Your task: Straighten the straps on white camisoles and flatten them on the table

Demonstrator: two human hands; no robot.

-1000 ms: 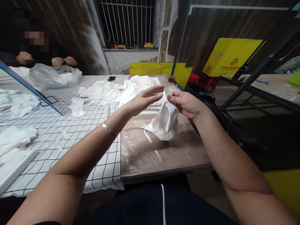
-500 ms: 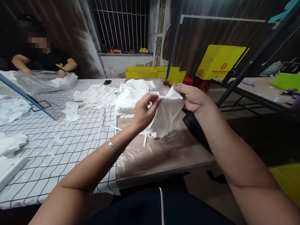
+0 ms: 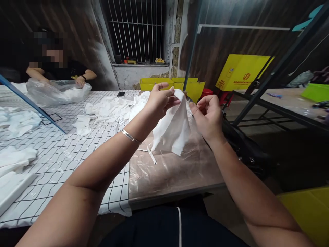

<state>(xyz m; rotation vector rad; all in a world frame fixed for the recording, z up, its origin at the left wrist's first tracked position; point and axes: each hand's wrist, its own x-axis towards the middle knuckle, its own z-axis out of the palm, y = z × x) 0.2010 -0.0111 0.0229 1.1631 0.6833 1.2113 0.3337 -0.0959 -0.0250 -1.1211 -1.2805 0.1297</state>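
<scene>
My left hand [image 3: 159,100] pinches the top edge of a white cloth piece [image 3: 172,128] and holds it up above the table. The cloth hangs down, and a thin white strap [image 3: 152,156] trails from its lower edge onto the plastic-covered tabletop [image 3: 177,171]. My right hand [image 3: 208,115] is beside the cloth on its right, fingers curled together near the cloth's upper edge; whether it grips the cloth is hard to make out. A silver bangle sits on my left wrist.
A heap of white cloth pieces [image 3: 110,109] lies behind on the black-grid tablecloth [image 3: 66,151]. More white cloth [image 3: 15,157] is at the left. Another person [image 3: 56,70] handles a clear plastic bag [image 3: 56,91] at the far left. Yellow bins [image 3: 159,84] stand behind; a black bag [image 3: 244,147] sits at the right.
My left hand closed on the cloth's top edge and lifted it higher. My right hand let the corner go and dropped slightly beside it. The cloth now hangs narrower.
</scene>
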